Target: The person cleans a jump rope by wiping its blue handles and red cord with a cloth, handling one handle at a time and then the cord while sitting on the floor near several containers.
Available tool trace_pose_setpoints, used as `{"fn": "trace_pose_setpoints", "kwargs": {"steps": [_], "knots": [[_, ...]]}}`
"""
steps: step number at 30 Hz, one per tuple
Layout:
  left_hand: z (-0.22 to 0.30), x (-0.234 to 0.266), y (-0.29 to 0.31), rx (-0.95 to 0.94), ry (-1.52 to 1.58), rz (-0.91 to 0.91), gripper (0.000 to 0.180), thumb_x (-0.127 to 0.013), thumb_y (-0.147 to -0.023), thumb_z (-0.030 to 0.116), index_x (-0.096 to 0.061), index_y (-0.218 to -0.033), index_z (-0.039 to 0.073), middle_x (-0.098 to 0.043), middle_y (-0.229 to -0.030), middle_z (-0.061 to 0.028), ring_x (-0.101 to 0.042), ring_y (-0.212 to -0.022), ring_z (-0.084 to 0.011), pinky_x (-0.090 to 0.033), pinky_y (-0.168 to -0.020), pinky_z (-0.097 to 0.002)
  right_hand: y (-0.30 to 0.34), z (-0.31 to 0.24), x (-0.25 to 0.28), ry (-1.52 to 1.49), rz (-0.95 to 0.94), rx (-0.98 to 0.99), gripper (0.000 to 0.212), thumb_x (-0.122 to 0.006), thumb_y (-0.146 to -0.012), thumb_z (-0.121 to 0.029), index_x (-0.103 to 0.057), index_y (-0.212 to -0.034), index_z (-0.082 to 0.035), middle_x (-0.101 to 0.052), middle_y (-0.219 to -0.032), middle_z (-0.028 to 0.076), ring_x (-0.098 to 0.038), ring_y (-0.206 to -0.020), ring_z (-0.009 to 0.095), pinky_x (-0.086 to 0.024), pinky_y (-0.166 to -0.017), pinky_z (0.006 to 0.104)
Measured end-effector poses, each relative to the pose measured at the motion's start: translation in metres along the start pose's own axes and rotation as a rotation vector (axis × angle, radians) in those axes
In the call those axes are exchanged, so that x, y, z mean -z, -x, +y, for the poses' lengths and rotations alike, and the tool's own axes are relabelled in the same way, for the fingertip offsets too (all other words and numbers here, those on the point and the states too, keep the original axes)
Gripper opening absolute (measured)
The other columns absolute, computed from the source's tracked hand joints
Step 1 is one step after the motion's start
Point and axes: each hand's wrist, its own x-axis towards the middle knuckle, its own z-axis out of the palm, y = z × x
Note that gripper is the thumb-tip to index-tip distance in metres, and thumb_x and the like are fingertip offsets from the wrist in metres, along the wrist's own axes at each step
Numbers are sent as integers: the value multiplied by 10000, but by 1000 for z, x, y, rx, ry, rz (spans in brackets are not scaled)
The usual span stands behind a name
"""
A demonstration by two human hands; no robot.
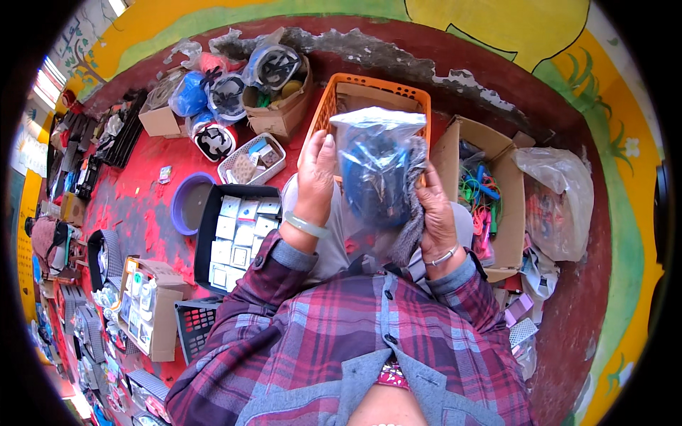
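Observation:
A clear plastic bag (376,163) with a dark blue thing inside is held up over my lap; what the blue thing is cannot be made out. My right hand (437,216) grips a grey fuzzy cloth (411,227) along the bag's right side, the thumb lying over the cloth. On the other side my left hand (315,177) is open, its fingers stretched up and its palm turned towards the bag's left edge. Whether the left palm touches the bag cannot be told. Behind the bag stands an orange plastic basket (392,83) with cardboard in it.
A cardboard box (508,199) of colourful items is at right, beside a filled plastic bag (568,192). To the left are a black tray (206,248) of small white boxes, a purple basin (177,209) and a white basket (273,170). Boxed, bagged goods (280,113) line the wall.

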Motion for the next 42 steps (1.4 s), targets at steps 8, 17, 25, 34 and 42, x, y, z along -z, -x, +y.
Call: {"fn": "trace_pose_setpoints", "kwargs": {"steps": [8,17,25,34,42], "knots": [[8,-43,41,171,429,-369,763,-503,-901,487,-180,-1439,53,-340,-1410,-71,-336,-1286,-208,-237,-1077,-357,3,10,-14,982,-7,565,459,-541,-884,32,-433,-1329,-7,-547,-1231,72,-522,-1088,126,-410,-937,256],[-11,-12,34,452,907,-235,821,-685,-745,531,-378,-1328,42,-518,-1259,-137,-518,-1149,-298,-420,-990,-443,8,-14,-32,319,41,314,303,-461,-947,-89,-517,-1238,-29,-599,-1121,60,-582,-970,132,-466,-869,252],[-13,3,34,613,798,-383,621,-647,-767,167,-381,-1302,-2,-549,-1183,-182,-569,-1068,-296,-451,-953,-444,13,-61,-37,340,193,280,392,-385,-982,-206,-413,-1341,-50,-563,-1176,73,-574,-1015,151,-465,-856,262],[-30,4,49,573,743,-398,543,-548,-803,321,-496,-1236,-3,-571,-1190,-140,-575,-1064,-255,-440,-952,-383,27,4,-37,1896,-331,609,442,-484,-899,-267,-475,-1326,-154,-368,-1420,133,-246,-1367,307,-99,-1081,501],[-4,0,44,512,474,-606,727,-555,-761,241,-279,-1400,31,-449,-1316,-121,-476,-1183,-223,-368,-1004,-342,8,-7,-27,1721,-163,758,425,-531,-884,-241,-498,-1289,-114,-458,-1322,174,-385,-1270,327,-239,-1051,451]]}}
